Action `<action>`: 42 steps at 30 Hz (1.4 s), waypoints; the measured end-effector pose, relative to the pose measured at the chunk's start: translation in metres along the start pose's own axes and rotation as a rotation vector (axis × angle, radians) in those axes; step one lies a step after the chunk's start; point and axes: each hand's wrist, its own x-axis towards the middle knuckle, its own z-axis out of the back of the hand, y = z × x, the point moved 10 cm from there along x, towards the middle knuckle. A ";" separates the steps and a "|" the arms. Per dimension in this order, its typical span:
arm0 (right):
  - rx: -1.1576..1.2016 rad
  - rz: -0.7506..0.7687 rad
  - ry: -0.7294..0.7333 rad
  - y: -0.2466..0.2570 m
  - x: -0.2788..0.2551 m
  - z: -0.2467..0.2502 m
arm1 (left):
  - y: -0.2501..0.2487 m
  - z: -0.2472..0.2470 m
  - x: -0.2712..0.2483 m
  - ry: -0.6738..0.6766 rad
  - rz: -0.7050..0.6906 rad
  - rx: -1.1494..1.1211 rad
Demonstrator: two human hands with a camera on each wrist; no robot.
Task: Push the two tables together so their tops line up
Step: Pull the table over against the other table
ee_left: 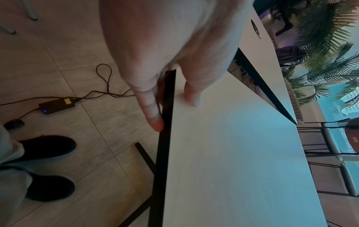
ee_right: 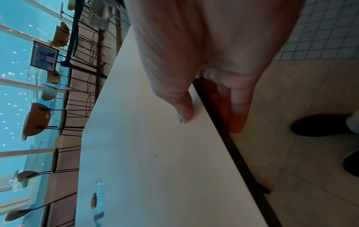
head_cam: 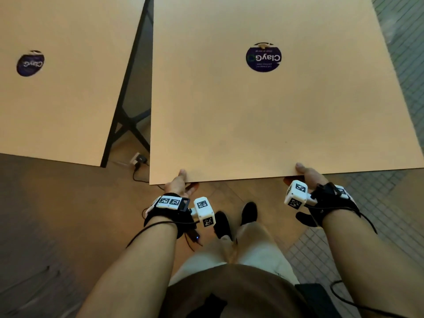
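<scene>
The head view is dimly lit in a warm orange cast, and straight edges are bowed toward the frame borders. Both wrist views are tinted a cold blue from daylit windows; the nearest parts are rendered soft and out of focus, with dark, noisy shadow areas.

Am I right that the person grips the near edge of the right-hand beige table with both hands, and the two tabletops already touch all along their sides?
Not quite. The grip is right: left hand and right hand hold the right-hand beige table. But the head view shows a wedge-shaped gap to the left-hand beige table, widening toward the person.
</scene>
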 end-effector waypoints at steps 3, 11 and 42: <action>0.099 0.021 -0.015 -0.006 -0.004 -0.003 | -0.001 0.003 0.010 0.027 0.035 0.031; 0.125 0.106 -0.135 0.020 -0.075 -0.029 | -0.012 0.021 0.041 0.023 0.100 -0.026; -0.076 0.100 -0.196 -0.013 -0.079 -0.119 | -0.114 0.076 0.104 0.100 -0.040 0.191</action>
